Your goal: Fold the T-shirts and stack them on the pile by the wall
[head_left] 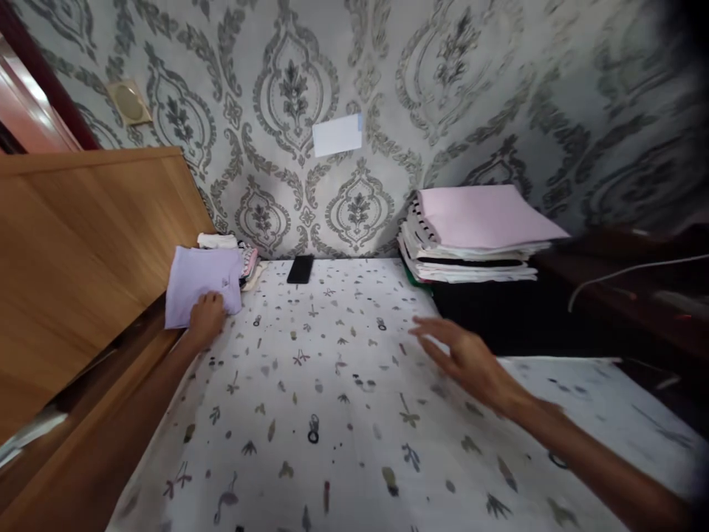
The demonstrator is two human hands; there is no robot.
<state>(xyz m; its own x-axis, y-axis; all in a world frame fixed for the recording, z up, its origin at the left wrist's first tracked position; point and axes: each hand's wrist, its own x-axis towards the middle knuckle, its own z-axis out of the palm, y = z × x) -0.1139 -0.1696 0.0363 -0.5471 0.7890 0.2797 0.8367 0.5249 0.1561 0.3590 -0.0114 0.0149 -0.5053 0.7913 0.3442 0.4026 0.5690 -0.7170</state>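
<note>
A folded lavender garment (191, 275) lies at the left, against the wooden panel, with a few other folded clothes (250, 264) behind and beside it. My left hand (207, 314) rests on its near right part, fingers laid over the fabric; the thumb does not show clearly. Over the patterned bedsheet (332, 384), right of the middle, my right hand (462, 358) holds nothing. Its fingers are stretched out and apart, pointing left, and slightly blurred.
A tall stack of folded cloth with a pink piece (481, 214) on top stands at the back right, beside a black surface (498, 314). Near the wall lies a black phone (300, 269). A wooden panel (94, 258) borders the left; a white cable (636, 267) runs at the right.
</note>
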